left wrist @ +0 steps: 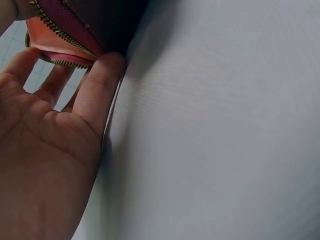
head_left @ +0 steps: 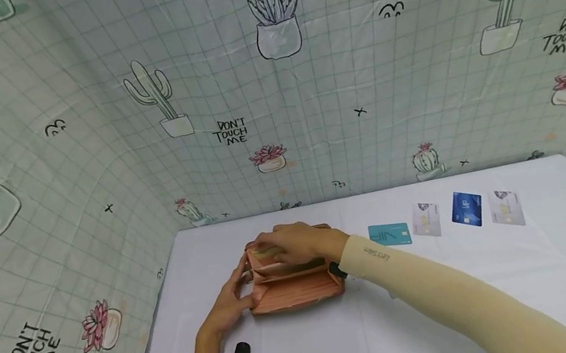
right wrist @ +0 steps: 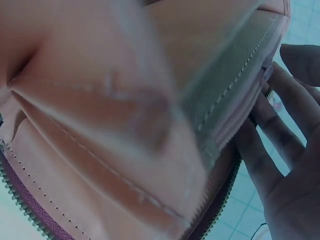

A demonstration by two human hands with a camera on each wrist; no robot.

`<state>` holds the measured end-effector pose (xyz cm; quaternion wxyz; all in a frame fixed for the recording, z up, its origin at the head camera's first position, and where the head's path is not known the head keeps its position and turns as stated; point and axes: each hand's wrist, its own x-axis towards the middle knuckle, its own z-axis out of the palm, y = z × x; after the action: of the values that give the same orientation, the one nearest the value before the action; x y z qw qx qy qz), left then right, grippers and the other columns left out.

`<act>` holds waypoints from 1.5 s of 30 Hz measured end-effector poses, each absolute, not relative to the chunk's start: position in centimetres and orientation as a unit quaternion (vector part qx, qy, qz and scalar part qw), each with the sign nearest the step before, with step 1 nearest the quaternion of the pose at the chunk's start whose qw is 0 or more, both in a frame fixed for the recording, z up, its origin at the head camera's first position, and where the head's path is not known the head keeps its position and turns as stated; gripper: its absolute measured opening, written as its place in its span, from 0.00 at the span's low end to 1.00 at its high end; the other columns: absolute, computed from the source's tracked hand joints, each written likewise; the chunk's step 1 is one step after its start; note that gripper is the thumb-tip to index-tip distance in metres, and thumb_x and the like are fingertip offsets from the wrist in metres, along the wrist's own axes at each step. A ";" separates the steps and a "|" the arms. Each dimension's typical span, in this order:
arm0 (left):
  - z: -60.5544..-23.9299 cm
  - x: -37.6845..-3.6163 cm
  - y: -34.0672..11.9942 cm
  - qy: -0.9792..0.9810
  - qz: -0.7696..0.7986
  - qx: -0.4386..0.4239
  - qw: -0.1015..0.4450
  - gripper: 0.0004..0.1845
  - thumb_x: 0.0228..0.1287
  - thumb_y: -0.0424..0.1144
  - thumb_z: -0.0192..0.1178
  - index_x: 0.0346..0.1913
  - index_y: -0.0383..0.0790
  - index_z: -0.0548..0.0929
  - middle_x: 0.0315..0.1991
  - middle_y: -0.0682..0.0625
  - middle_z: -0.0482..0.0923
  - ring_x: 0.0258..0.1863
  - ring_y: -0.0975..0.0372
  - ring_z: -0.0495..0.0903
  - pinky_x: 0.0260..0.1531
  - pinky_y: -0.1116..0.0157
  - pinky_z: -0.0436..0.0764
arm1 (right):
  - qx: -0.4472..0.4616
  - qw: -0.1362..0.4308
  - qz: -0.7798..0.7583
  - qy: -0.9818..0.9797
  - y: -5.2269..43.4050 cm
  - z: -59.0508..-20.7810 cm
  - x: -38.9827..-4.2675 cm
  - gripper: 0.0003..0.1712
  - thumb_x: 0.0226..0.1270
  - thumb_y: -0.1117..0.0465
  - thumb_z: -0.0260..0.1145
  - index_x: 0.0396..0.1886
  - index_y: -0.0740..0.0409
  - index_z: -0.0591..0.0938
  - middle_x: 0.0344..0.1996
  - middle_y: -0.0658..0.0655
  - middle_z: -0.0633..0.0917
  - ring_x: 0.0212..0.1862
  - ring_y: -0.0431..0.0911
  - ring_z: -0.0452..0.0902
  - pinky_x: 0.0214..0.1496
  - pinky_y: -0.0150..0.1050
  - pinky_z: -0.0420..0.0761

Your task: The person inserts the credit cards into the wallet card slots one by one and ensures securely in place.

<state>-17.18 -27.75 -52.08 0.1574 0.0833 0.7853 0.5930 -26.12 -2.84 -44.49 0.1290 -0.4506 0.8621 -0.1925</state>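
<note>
Head view, item one: pink zip wallet (head_left: 292,276), lying open at 12 o'clock on my white worktop (head_left: 507,288). My left hand (head_left: 227,309) braces its 9 o'clock end, fingers straight. My right hand (head_left: 295,242) curls into the top pocket; contents unseen. Four cards (head_left: 446,217) lie at 3 o'clock. Best kept spread, the pocket entered gently.

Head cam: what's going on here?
A person has a pink zip wallet lying open on the white table. The left hand steadies its left end with straight fingers; the right hand reaches into the upper compartment. Four cards lie in a row to the wallet's right, untouched.
</note>
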 end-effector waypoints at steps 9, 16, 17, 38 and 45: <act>-52.1 -17.4 -27.5 0.785 0.595 0.077 0.156 0.59 0.58 0.26 0.66 0.88 0.49 0.45 0.81 0.36 0.55 0.81 0.41 0.53 0.75 0.43 0.56 | -0.433 0.151 -0.172 0.872 -3.0 -43.8 -25.6 0.28 0.83 0.59 0.62 0.78 0.48 0.70 0.66 0.52 0.83 0.65 0.50 0.78 0.63 0.50 0.81; -52.4 -17.3 -27.5 0.778 0.607 0.053 0.151 0.59 0.55 0.23 0.64 0.88 0.49 0.47 0.80 0.37 0.56 0.81 0.42 0.53 0.78 0.41 0.47 | -0.423 0.173 -0.174 0.872 -3.2 -43.7 -25.3 0.30 0.85 0.56 0.58 0.82 0.45 0.66 0.66 0.56 0.82 0.65 0.51 0.79 0.63 0.50 0.81; -52.5 -17.2 -27.5 0.777 0.609 0.050 0.151 0.59 0.55 0.23 0.64 0.88 0.50 0.47 0.80 0.37 0.56 0.81 0.43 0.53 0.78 0.41 0.46 | -0.423 0.171 -0.192 0.869 -3.1 -43.9 -25.3 0.30 0.85 0.57 0.58 0.82 0.46 0.66 0.67 0.56 0.82 0.66 0.51 0.79 0.65 0.50 0.81; -51.8 -17.3 -27.5 0.788 0.591 0.063 0.158 0.59 0.59 0.24 0.68 0.88 0.48 0.45 0.82 0.35 0.53 0.79 0.42 0.56 0.74 0.44 0.56 | -0.241 0.028 -0.456 0.856 12.6 -47.5 -19.0 0.18 0.73 0.72 0.66 0.61 0.70 0.81 0.56 0.70 0.84 0.55 0.64 0.83 0.58 0.58 0.83; -51.7 -17.1 -27.5 0.779 0.603 0.074 0.157 0.59 0.61 0.28 0.71 0.88 0.49 0.44 0.79 0.34 0.54 0.79 0.40 0.54 0.77 0.38 0.47 | -0.152 0.032 -0.444 0.882 16.1 -48.5 -16.3 0.26 0.66 0.70 0.74 0.62 0.72 0.78 0.57 0.71 0.82 0.56 0.64 0.81 0.59 0.58 0.83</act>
<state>-17.11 -27.53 -51.70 0.1571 0.0736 0.7789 0.6027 -16.30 16.15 -48.52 0.0316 -0.1524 0.8824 -0.4441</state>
